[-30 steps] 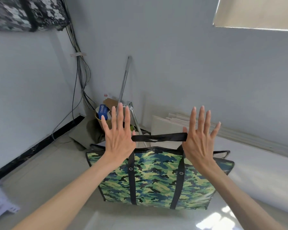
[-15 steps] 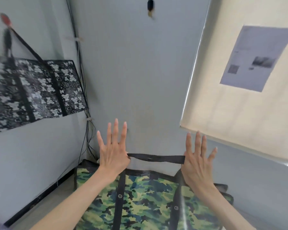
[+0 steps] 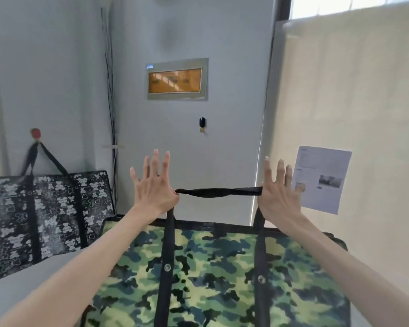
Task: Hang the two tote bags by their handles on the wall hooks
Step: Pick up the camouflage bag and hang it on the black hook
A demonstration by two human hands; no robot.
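Note:
A green camouflage tote bag (image 3: 213, 274) hangs from its black handle (image 3: 219, 192), which is stretched taut between my two hands. My left hand (image 3: 152, 185) and my right hand (image 3: 279, 192) carry the strap in the crook of each thumb, fingers spread upward. A black wall hook (image 3: 202, 123) sits bare on the wall above and between my hands, apart from the strap. On the left wall, a black tote bag with a white print (image 3: 52, 213) hangs by its handles from a red hook (image 3: 35, 132).
A framed orange panel (image 3: 175, 80) is mounted above the black hook. Black cables (image 3: 110, 90) run down the room corner on the left. A cream roller blind (image 3: 352, 90) with a printed sheet (image 3: 321, 178) taped on it covers the right side.
Both hands have lifted the camouflage bag off the floor and up toward the wall. The view has tilted up, bringing the black hook and the orange panel into sight.

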